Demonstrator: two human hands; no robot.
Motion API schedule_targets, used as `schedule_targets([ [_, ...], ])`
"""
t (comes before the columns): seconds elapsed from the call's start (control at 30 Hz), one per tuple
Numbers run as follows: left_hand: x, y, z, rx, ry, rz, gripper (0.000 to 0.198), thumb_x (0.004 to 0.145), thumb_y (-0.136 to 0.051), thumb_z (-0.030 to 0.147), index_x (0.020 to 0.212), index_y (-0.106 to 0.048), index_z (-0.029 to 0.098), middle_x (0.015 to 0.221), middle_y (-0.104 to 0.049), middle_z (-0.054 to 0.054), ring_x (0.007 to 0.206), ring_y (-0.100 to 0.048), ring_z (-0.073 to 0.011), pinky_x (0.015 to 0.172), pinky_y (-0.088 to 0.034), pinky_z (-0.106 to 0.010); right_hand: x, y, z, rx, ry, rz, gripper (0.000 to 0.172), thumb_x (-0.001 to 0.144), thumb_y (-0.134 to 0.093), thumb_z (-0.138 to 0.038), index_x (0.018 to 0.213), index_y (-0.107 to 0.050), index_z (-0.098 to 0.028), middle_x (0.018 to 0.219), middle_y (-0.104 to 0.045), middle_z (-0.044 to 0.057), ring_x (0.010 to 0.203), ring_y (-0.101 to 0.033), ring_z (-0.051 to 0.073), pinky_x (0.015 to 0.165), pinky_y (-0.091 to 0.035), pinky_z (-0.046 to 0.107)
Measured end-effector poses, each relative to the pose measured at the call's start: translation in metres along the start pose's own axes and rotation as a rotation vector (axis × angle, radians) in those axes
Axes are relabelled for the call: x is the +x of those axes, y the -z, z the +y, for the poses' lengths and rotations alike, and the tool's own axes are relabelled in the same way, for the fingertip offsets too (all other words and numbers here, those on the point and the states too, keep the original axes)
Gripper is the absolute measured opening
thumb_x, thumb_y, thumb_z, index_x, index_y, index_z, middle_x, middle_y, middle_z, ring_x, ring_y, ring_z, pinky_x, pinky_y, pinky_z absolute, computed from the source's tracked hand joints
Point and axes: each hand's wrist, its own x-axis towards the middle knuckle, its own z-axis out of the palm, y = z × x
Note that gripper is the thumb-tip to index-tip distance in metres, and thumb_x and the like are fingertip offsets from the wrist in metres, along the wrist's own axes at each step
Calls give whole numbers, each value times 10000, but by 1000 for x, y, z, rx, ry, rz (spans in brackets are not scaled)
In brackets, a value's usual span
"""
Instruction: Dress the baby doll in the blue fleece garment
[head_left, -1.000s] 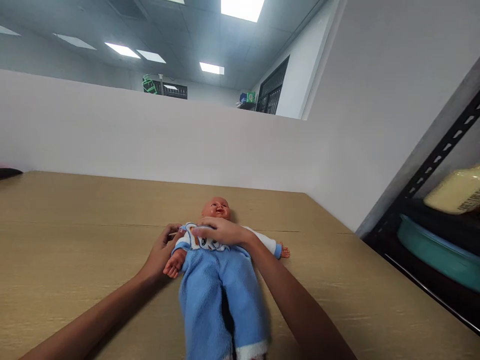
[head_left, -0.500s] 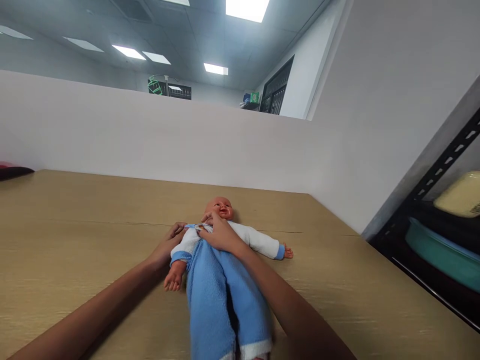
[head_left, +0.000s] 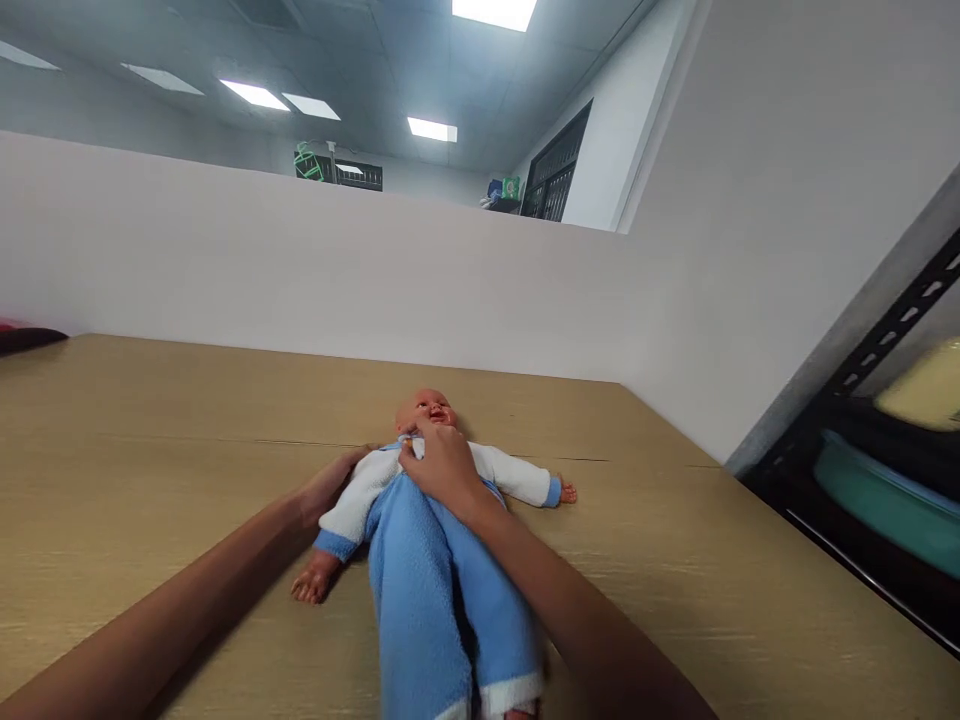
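A baby doll (head_left: 424, 412) lies on its back on the wooden table, head away from me. It wears a fleecy outfit (head_left: 412, 570) with blue legs, white sleeves and blue cuffs. My right hand (head_left: 444, 465) is at the doll's upper chest, just below the chin, with thumb and fingers pinched on the outfit near the collar. My left hand (head_left: 330, 487) reaches alongside the doll's shoulder on the left; its fingers are mostly hidden behind the white sleeve (head_left: 358, 500). The doll's arms are spread out to both sides.
The wooden table (head_left: 187, 450) meets a white partition (head_left: 300, 270) at the back. On the right a black metal shelf (head_left: 855, 375) holds a teal tub (head_left: 885, 505) and a pale yellow packet (head_left: 926, 390). A dark object (head_left: 30, 340) sits at the far left edge.
The doll's head and upper body have shifted slightly left, and its left-side arm has swung outward. My right fingers have drawn closer together near the collar; my left hand has slid further behind the sleeve.
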Motion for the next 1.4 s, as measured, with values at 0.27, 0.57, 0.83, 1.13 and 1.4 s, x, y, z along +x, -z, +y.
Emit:
schedule_targets([
  [0.27,-13,22,21,363,-30,-61,554,624,-933,540,1057,-770,237,961,-814,-48,914,-728,-298,678,-532,-281,5,14,20,-138,-88,-43,326,952,-644,-392,1155,-753,-161,1121,-804,197,1084,-741,363,942,-545,443],
  [0.57,-20,46,27,571,-195,-35,435,612,-900,450,1019,-850,302,962,-848,-41,860,-742,-320,746,-557,-313,4,21,17,-167,-191,-8,321,977,-599,-353,1158,-769,-149,1144,-785,232,1101,-732,376,930,-542,460],
  [0.83,-6,55,-5,734,-282,56,598,763,-780,690,1172,-801,253,1240,-814,-149,1117,-736,-424,1015,-524,-480,-21,54,49,9,-163,-76,492,938,-664,-672,1090,-771,-217,1094,-811,121,1033,-742,309,878,-548,388],
  [1.13,0,18,4,931,-627,236,385,863,-552,338,1207,-697,241,1284,-726,-148,1223,-579,-403,1075,-450,-565,-97,82,123,367,-37,-105,349,945,-714,-452,1225,-720,-243,1215,-775,76,1082,-708,280,979,-554,417],
  [1.4,2,-114,50,936,-708,-284,280,1022,-526,465,1064,-736,285,1177,-753,-107,1195,-623,-352,1066,-446,-498,-110,51,139,129,-36,223,108,1035,-573,-346,1058,-648,-272,1049,-732,64,1033,-679,282,946,-529,424],
])
